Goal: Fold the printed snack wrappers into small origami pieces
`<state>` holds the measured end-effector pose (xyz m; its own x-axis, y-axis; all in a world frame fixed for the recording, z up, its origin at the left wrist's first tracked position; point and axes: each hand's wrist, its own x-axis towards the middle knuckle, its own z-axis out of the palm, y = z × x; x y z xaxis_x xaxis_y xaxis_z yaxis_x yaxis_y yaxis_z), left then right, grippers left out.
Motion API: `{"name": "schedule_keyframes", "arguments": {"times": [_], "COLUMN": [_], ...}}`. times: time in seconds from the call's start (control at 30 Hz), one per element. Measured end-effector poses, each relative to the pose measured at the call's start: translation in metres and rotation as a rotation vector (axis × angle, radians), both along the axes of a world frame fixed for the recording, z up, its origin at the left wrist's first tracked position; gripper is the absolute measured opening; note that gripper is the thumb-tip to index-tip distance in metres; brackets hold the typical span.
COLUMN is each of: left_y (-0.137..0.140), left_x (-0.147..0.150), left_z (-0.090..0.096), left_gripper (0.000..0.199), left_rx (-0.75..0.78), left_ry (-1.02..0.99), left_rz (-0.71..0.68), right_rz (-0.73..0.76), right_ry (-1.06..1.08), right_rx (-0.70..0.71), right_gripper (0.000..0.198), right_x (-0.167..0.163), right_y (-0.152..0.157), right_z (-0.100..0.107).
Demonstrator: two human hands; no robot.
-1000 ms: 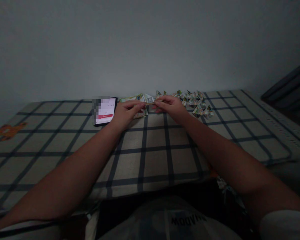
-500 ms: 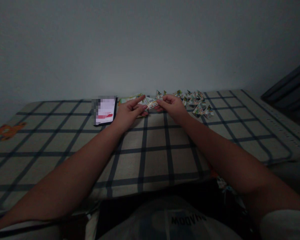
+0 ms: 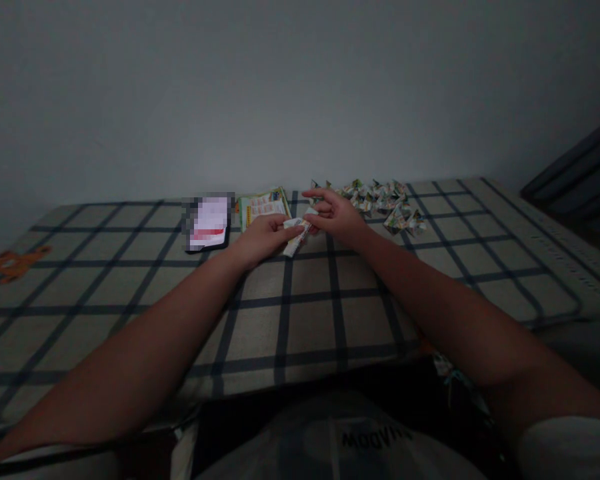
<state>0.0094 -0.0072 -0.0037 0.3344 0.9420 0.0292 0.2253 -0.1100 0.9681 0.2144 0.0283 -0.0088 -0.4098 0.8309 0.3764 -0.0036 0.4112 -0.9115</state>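
Observation:
A folded piece of printed paper [image 3: 295,244], mostly white, is held between my two hands above the checked cloth. My left hand [image 3: 263,237] pinches its left side, thumb on top. My right hand [image 3: 339,217] grips the paper's upper right end between thumb and fingers, with the index finger stretched out above it. Just behind my left hand lies a stack of printed paper sheets [image 3: 264,205], green and yellow at the edges. Beyond my right hand sit several small folded paper pieces [image 3: 380,197] with pointed corners; some are partly hidden by that hand.
A phone [image 3: 211,223] with a lit, partly blurred screen lies left of the paper stack. The table wears a checked cloth [image 3: 310,327] and meets a plain wall [image 3: 300,93] at the back. An orange figure [image 3: 17,262] shows at the far left.
The paper has turned in my hands, and its strip now points down toward me. My left hand has drawn lower, uncovering more of the paper stack; its outstretched finger has folded in.

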Motion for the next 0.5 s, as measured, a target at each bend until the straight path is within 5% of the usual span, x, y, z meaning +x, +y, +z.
{"name": "schedule_keyframes", "arguments": {"times": [0.2, 0.5], "left_y": [0.0041, 0.0082], "left_x": [-0.0004, -0.0051], "left_z": [-0.0053, -0.0057], "left_gripper": [0.048, 0.046], "left_rx": [0.148, 0.305], "left_ry": [0.003, 0.185], "left_rz": [0.027, 0.059], "right_rz": [-0.019, -0.013], "right_ry": [-0.020, -0.086], "right_rx": [-0.126, -0.057], "right_gripper": [0.043, 0.041], "right_x": [-0.0008, 0.0003], "right_y": [0.0034, -0.0039], "right_z": [0.0009, 0.0062]}}
